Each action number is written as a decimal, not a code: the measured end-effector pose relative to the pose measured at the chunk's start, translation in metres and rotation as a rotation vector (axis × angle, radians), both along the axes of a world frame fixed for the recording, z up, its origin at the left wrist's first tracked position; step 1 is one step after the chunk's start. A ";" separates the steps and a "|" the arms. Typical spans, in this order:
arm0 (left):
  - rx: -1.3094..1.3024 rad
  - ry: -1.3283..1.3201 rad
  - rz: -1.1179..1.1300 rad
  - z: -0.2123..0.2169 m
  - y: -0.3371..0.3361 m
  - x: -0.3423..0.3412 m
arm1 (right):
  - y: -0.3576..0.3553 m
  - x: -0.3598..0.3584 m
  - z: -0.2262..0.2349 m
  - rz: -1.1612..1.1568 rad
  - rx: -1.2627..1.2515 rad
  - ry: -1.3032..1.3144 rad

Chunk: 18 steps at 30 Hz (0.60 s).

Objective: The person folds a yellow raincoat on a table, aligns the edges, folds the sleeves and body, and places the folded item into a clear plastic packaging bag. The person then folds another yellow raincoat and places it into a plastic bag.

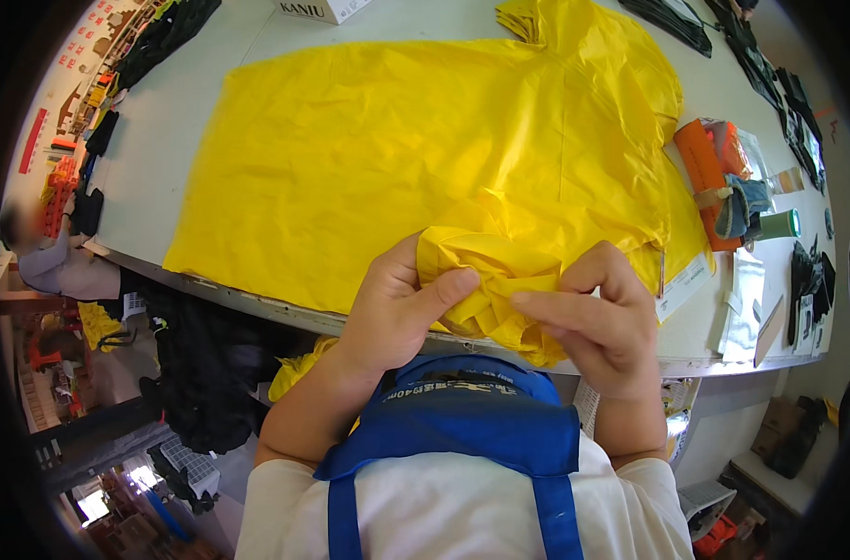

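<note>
A large yellow garment [369, 149] of thin, slightly shiny fabric, possibly a raincoat, lies spread over the table. Its near part is gathered into a crumpled bunch at the front edge, in front of my body. My left hand [394, 303] is closed on the left side of this bunch, thumb on top and the other fingers mostly hidden by cloth. At the bunch's right side, my right hand [611, 317] has its fingers bent and pressed against the folds, gripping some of the cloth. Its exact grip is partly hidden.
To the right stand an orange box [700, 177], a blue denim-like piece [742, 207] and a green-ended roll [779, 225]. Paper sheets [686, 287] lie by the garment. A white box [322, 9] sits at the far edge. Another person [56, 257] is at the left.
</note>
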<state>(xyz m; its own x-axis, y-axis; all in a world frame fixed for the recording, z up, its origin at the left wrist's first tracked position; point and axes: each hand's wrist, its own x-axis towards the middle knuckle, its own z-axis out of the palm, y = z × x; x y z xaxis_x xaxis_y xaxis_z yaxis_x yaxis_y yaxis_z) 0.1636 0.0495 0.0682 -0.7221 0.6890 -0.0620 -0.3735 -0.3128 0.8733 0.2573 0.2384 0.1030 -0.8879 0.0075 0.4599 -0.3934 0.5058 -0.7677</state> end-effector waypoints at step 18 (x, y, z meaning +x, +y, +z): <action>-0.443 1.063 -0.141 0.006 -0.006 0.003 | -0.019 -0.037 -0.090 0.050 -0.988 -0.549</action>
<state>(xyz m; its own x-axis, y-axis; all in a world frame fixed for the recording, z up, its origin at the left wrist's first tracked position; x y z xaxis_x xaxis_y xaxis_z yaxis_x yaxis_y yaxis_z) 0.1668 0.0435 0.0744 -0.4730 0.8374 0.2741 0.6074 0.0846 0.7899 0.2201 0.2192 0.0131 -0.9775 0.1100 -0.1802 0.1176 -0.4253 -0.8974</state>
